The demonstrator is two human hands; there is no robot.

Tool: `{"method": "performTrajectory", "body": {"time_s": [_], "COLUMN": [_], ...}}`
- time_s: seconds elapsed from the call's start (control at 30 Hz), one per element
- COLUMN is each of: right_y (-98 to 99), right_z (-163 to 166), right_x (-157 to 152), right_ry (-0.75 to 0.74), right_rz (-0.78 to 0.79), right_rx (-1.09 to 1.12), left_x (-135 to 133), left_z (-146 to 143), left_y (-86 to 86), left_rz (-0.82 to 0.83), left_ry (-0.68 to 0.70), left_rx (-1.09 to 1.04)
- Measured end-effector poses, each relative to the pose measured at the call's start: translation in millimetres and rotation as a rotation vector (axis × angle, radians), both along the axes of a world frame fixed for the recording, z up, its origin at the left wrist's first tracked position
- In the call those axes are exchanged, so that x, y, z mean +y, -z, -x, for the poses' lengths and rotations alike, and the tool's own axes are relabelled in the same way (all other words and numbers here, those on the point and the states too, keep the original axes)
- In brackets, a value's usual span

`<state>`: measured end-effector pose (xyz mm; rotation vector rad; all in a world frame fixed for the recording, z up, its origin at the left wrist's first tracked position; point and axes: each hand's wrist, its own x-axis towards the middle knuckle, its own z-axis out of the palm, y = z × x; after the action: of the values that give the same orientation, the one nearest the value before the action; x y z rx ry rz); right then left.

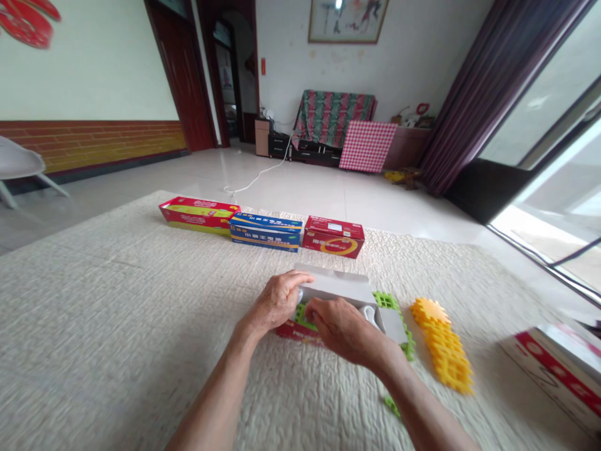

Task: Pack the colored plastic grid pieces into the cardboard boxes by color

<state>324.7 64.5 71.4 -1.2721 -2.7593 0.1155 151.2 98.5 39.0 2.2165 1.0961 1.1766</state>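
Observation:
An open red cardboard box (300,333) with grey-white insides lies on the textured cover, its long flap (335,285) raised at the back. My left hand (277,302) grips the box's left end, with its index finger along the flap. My right hand (340,329) reaches into the box, fingers curled together at a green plastic toy block (304,317); its fingertips are partly hidden. Inside at the right, a white looped item (370,315) shows beside the open end flap (393,326). More green lattice blocks (387,300) lie behind and right of the box.
A row of yellow lattice blocks (444,351) lies to the right. Farther right stands a white and red carton (558,369). Behind the open box, a red-green box (200,215), a blue box (266,233) and a red box (334,238) form a row.

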Motion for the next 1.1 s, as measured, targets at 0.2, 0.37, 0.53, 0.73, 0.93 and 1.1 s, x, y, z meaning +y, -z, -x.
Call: {"method": "performTrajectory", "body": {"time_s": [0.2, 0.37, 0.53, 0.73, 0.93, 1.1], "right_y": [-54.1, -32.7, 18.7, 34.8, 38.6, 42.6], "right_z": [-71.2, -144.9, -147.5, -138.9, -138.7, -138.0], "right_x": [-11.5, -24.4, -34.2, -33.2, -37.5, -46.6], "right_ry": [0.219, 0.390, 0.432, 0.497, 0.480, 0.465], "right_rz": [0.018, -0.143, -0.185, -0.230, -0.210, -0.180], "right_rx": [0.446, 0.298, 0.086, 0.015, 0.033, 0.051], "left_x": [3.4, 6.1, 6.2, 5.9, 5.9, 6.2], "left_z": [2.8, 5.5, 6.6, 6.1, 6.2, 6.0], "left_y": [6.0, 10.4, 11.9, 11.2, 10.9, 10.1], "left_rz": [0.038, 0.036, 0.034, 0.044, 0.061, 0.062], "left_ry": [-0.022, -0.013, -0.030, -0.046, -0.054, -0.057], "left_rx": [0.034, 0.052, 0.076, 0.083, 0.085, 0.090]}}
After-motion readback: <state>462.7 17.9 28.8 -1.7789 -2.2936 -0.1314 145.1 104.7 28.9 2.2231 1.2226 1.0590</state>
